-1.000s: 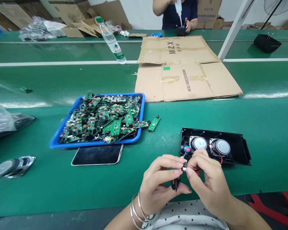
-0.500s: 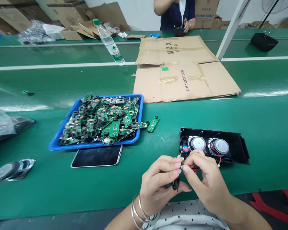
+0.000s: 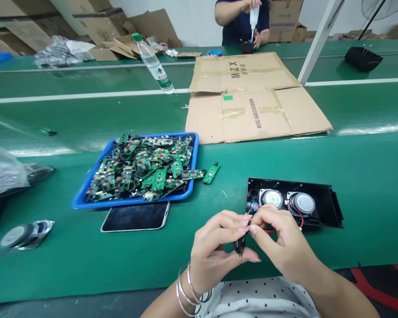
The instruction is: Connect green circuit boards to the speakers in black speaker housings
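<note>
My left hand [image 3: 215, 247] and my right hand [image 3: 278, 240] meet fingertip to fingertip just in front of a black speaker housing [image 3: 321, 214] with two round speakers [image 3: 271, 198]. Both hands pinch a small dark part with red wires [image 3: 270, 230] that run back into the housing. My left hand's thumb and fingers close on the black piece hanging below the pinch. A blue tray [image 3: 82, 201] heaped with green circuit boards [image 3: 142, 165] stands to the left, with one loose board [image 3: 211, 172] beside it.
A dark phone [image 3: 135, 217] lies in front of the tray. Loose speakers [image 3: 26, 234] and a plastic bag [image 3: 3, 170] are at the left. Flattened cardboard [image 3: 255, 99] and a water bottle [image 3: 154, 65] lie beyond. Another person [image 3: 242, 22] squeezes a white bottle at the far side.
My two hands shifted slightly left and toward me while still pinching the wired part. The view tilted a little; nothing else on the belt moved.
</note>
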The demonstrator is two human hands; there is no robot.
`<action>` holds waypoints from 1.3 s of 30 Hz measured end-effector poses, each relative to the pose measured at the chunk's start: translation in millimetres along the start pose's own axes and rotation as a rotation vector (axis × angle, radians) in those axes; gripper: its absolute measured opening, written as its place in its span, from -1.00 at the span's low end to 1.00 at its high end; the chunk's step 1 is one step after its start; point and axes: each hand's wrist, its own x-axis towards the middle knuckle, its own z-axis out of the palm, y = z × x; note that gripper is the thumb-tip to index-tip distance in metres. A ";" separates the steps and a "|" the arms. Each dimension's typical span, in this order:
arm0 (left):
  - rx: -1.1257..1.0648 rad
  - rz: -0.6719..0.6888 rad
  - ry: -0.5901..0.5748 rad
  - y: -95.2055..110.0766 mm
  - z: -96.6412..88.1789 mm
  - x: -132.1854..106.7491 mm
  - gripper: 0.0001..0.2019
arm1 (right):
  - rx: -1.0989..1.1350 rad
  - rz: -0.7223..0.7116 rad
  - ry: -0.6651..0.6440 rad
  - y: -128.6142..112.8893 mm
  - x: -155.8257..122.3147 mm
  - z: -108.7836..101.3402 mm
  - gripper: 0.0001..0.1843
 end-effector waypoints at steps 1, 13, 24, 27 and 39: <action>-0.005 -0.010 0.003 -0.2 0.2 0.4 -0.53 | 0.002 0.003 0.011 0.1 -0.3 0.3 -0.73; 0.002 -0.041 -0.038 2.0 -5.2 5.5 -0.56 | -0.009 -0.007 -0.018 -0.6 2.6 -0.7 -0.73; -0.162 -0.166 0.049 -2.5 -6.7 9.7 -0.57 | -0.049 -0.128 0.094 3.0 5.0 7.5 -0.74; -0.173 -0.249 0.110 -0.6 -8.4 11.6 -0.59 | -0.093 -0.268 0.182 7.2 6.5 10.4 -0.79; -0.337 -0.616 0.204 3.1 -10.6 20.2 -0.66 | -0.255 -0.492 0.185 13.1 7.4 2.3 -0.86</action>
